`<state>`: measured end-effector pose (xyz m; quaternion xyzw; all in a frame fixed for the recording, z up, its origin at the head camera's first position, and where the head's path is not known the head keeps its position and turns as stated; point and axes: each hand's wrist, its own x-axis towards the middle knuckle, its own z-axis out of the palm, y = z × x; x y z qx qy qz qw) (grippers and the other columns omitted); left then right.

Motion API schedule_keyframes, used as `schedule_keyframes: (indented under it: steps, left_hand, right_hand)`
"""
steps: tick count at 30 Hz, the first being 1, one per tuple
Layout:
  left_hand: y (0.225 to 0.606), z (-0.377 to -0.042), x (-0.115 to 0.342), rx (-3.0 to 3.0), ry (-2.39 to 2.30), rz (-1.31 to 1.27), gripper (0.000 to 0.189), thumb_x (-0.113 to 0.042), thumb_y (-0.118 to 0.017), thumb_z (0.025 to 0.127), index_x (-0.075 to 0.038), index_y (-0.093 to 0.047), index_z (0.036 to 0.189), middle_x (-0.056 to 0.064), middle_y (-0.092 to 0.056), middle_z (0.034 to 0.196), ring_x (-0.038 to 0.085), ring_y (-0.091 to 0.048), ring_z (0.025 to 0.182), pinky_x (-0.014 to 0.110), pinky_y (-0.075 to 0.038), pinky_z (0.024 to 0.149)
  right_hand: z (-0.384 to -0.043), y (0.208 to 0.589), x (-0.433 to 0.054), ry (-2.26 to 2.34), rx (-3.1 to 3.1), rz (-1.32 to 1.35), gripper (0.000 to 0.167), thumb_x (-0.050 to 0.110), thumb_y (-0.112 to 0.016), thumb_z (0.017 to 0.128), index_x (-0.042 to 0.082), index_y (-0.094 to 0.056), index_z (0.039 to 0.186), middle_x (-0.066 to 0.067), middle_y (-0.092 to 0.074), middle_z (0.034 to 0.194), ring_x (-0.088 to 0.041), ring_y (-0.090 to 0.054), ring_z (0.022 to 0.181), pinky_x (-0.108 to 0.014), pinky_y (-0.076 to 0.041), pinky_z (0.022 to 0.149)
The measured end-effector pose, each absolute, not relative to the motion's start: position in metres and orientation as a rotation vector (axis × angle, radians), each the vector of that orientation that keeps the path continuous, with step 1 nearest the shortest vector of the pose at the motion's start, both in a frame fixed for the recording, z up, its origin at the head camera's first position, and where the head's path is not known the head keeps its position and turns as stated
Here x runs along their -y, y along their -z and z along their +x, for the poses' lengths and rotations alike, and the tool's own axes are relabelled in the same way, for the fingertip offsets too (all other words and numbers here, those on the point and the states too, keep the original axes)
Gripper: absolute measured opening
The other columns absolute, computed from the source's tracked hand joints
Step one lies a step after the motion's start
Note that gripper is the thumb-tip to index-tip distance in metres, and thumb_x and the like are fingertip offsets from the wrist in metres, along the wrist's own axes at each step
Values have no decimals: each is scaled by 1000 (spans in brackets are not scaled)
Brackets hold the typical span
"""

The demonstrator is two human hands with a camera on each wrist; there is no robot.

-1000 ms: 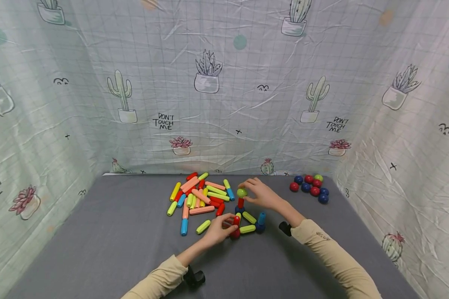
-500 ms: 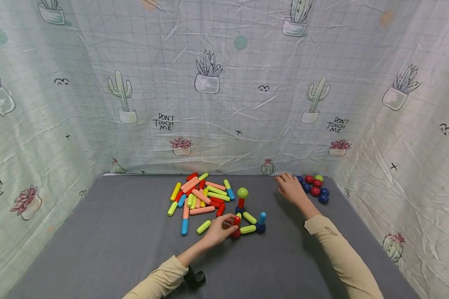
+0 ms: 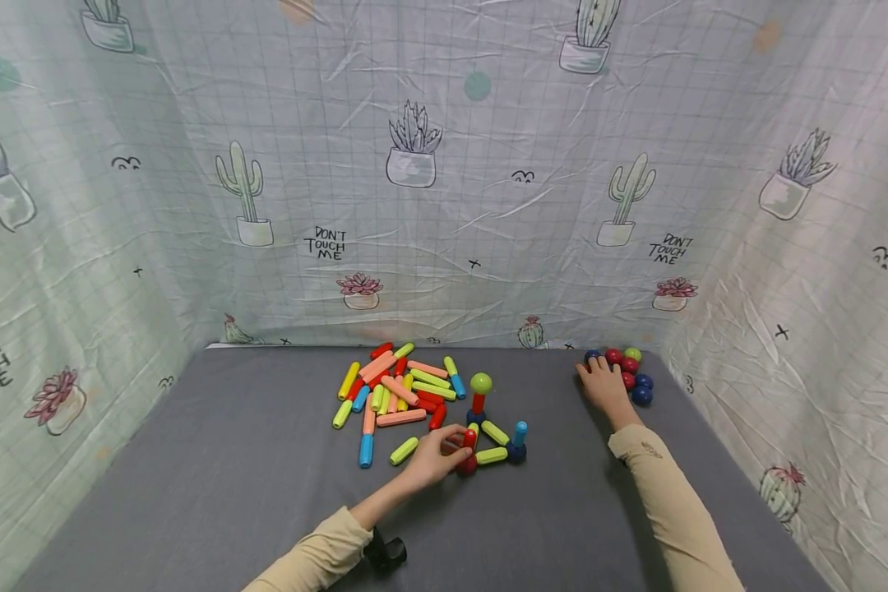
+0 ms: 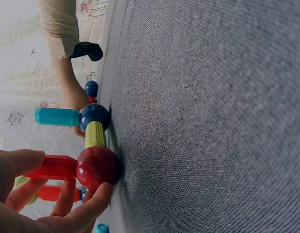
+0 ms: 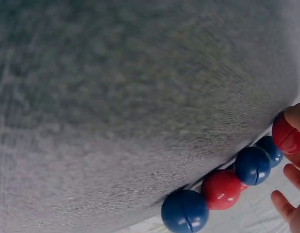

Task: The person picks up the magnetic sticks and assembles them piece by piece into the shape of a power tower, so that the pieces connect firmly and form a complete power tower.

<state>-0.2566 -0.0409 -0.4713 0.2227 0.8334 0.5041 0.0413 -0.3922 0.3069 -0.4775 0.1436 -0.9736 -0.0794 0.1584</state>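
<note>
My left hand (image 3: 431, 459) pinches an upright red magnetic stick (image 4: 54, 167) standing on a dark red ball (image 4: 98, 167); one fingertip touches that ball. Lime sticks (image 3: 492, 455) link it into a flat triangle with two blue balls. The right blue ball (image 3: 515, 452) bears an upright blue stick (image 3: 520, 433). At the far corner, a red stick (image 3: 478, 404) carries a lime ball (image 3: 481, 383). At the back right, my right hand (image 3: 605, 386) reaches into loose balls, thumb and a finger against a red ball (image 5: 287, 133). That ball is hidden in the head view.
Loose sticks (image 3: 400, 388) in several colours are heaped left of the triangle. One lime stick (image 3: 404, 450) lies near my left hand. Blue balls (image 3: 642, 395) and red balls (image 3: 613, 356) cluster around my right hand. A patterned curtain (image 3: 444, 247) encloses the grey table (image 3: 266, 493).
My right hand has let go of the lime ball atop the far red stick and moved right to the loose balls. My left hand stays on its red stick.
</note>
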Motion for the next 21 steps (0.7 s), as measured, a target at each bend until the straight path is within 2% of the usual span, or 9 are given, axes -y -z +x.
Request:
schedule_keyframes:
  steps: [5, 9, 13, 16, 21]
  left_hand:
    - [472, -256, 42, -2552, -1548, 706, 27, -16, -57, 86, -2, -57, 110, 18, -62, 102, 29, -62, 88, 34, -51, 74]
    - [470, -256, 44, -2502, -1566, 678, 29, -17, -57, 87, -2, -56, 111, 19, -61, 103, 28, -61, 88, 31, -52, 69]
    - [470, -258, 45, -2418, -1605, 621, 32, -16, -59, 86, -1, -55, 113, 20, -60, 103, 26, -61, 87, 32, -54, 63]
    - [469, -260, 46, -2358, -1628, 597, 33, -16, -59, 86, -1, -55, 115, 21, -59, 105, 27, -60, 90, 35, -54, 64]
    - [472, -264, 48, -2279, -1654, 601, 33, -18, -56, 88, -2, -54, 117, 22, -57, 113, 29, -59, 98, 38, -54, 68]
  right_hand:
    - [-387, 471, -297, 147, 2726, 468, 32, 15, -66, 77, 6, -54, 105, -23, -50, 100, -39, -43, 93, -51, -38, 69]
    - [-373, 446, -265, -111, 2649, 581, 35, 16, -68, 77, 9, -54, 109, -18, -51, 101, -36, -45, 92, -48, -38, 69]
    - [-345, 412, -221, -372, 2501, 803, 35, 14, -69, 75, 7, -54, 106, -13, -54, 100, -30, -48, 92, -45, -41, 75]
    - [-321, 395, -192, -461, 2415, 1025, 35, 13, -71, 73, 7, -55, 103, -7, -55, 98, -21, -50, 89, -39, -43, 76]
    - [-289, 389, -163, -470, 2445, 1316, 35, 17, -71, 74, 12, -57, 106, 0, -56, 103, -12, -48, 90, -30, -45, 77]
